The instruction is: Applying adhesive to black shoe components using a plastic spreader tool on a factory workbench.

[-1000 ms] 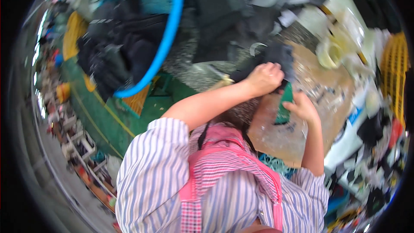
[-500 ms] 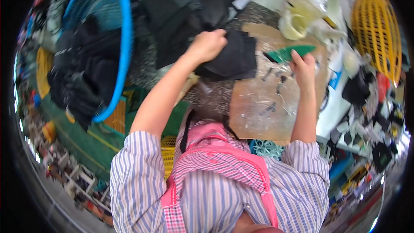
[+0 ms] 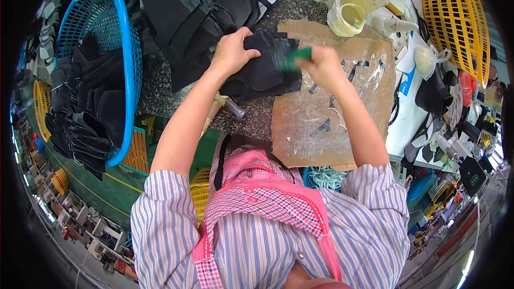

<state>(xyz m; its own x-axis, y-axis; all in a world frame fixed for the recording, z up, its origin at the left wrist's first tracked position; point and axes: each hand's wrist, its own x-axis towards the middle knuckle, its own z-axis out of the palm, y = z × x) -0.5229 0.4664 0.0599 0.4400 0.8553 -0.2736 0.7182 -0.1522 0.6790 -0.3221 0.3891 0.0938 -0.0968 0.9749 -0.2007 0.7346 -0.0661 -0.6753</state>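
My left hand (image 3: 230,53) lies on a stack of black fabric-like pieces (image 3: 262,67), thumb apart from the fingers, pressing the pieces down. My right hand (image 3: 324,67) is closed around a flat green tool (image 3: 295,60), blurred by motion, at the right part of the top black piece. Whether the tool is a brush or a spreader I cannot make out. Under the right side of the stack is a brown cardboard sheet (image 3: 332,128) with shiny, glue-like smears and dark marks. A cream-coloured open pot (image 3: 348,18) stands at its far edge.
A blue basket (image 3: 127,69) full of black pieces stands at the left. More black pieces (image 3: 184,16) are heaped on the speckled tabletop (image 3: 257,118) beyond my left hand. A tool with a metal end (image 3: 234,108) lies near my left forearm. A yellow basket (image 3: 455,21) leans at the far right.
My right hand has moved left with the green tool, from over the cardboard onto the black pieces. My left hand's thumb now shows spread on the stack. The view has shifted slightly.
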